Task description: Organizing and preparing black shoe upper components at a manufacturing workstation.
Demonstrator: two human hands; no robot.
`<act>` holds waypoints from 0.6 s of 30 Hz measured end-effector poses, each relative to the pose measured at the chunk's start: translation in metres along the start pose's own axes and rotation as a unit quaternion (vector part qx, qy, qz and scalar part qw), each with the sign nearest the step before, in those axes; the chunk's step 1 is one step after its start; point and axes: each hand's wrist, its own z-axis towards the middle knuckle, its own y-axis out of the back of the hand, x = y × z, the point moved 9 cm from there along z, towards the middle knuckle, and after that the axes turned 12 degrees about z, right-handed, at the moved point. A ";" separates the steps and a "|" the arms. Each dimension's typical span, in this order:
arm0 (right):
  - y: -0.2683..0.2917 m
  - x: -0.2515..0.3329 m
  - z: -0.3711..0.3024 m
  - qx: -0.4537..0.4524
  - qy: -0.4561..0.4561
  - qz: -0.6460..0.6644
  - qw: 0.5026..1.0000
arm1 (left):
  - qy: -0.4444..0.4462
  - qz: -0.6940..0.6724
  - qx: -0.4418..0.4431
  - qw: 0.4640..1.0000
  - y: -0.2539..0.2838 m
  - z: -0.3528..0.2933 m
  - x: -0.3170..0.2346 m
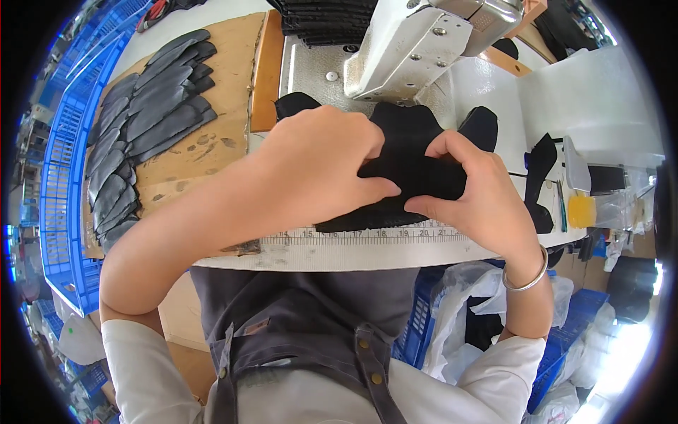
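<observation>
Holding both hands low over black fabric (413,152), laid on the bench (339,260) just in front of the machine (417,53). Covering its left part with the left hand (325,152), curled at the fingers and stretched out at the thumb toward the middle. Covering its right part with the right hand (484,187), bent into a C between thumb and forefinger, with fabric showing in the gap. Pointing the thumbs at each other, near but not touching. Cannot tell whether clamped on the fabric or only resting on it. Reaching, at the fabric's front edge, to a ruler (395,240) along the bench's rim. Wearing a bracelet (528,284) on the right forearm and a grey apron (304,293). Having at left cardboard (229,78) with overlapping dark pieces (159,109), then a blue crate (62,177); at right, a narrow black strip (539,166) near a yellow block (582,210).
</observation>
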 end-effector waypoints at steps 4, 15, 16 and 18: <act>0.000 -0.001 0.000 0.007 -0.023 -0.030 0.999 | 0.027 -0.054 0.068 0.996 0.000 -0.005 0.014; -0.001 -0.007 0.002 0.006 -0.054 0.003 0.999 | 0.002 -0.080 0.064 0.995 -0.003 -0.006 0.017; -0.001 -0.006 0.002 0.007 -0.052 0.004 0.999 | 0.004 -0.079 0.062 0.995 -0.002 -0.007 0.017; 0.000 -0.003 0.002 -0.001 -0.037 -0.009 0.999 | -0.005 -0.063 0.055 0.996 0.000 -0.008 0.014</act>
